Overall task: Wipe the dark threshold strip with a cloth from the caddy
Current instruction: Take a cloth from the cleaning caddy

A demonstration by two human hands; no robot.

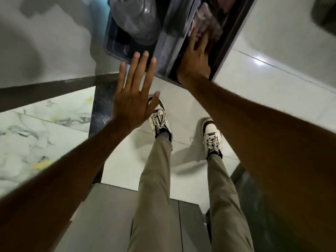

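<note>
Your right hand (pixel 197 57) reaches into the caddy (pixel 163 57), fingers spread on the pinkish cloth (pixel 209 20), left hand (pixel 134 91) open and empty: pinch a fold firmly, then lift toward the strip (pixel 45 93).

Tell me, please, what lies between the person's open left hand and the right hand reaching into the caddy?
In the head view, the caddy's dark middle divider runs between the left hand and the right hand; below it, only pale floor tile.

Right hand (pixel 195 60) reaches into the caddy (pixel 163 57); left hand (pixel 134 95) hovers (fingers (pixel 145 60) spread).
</note>
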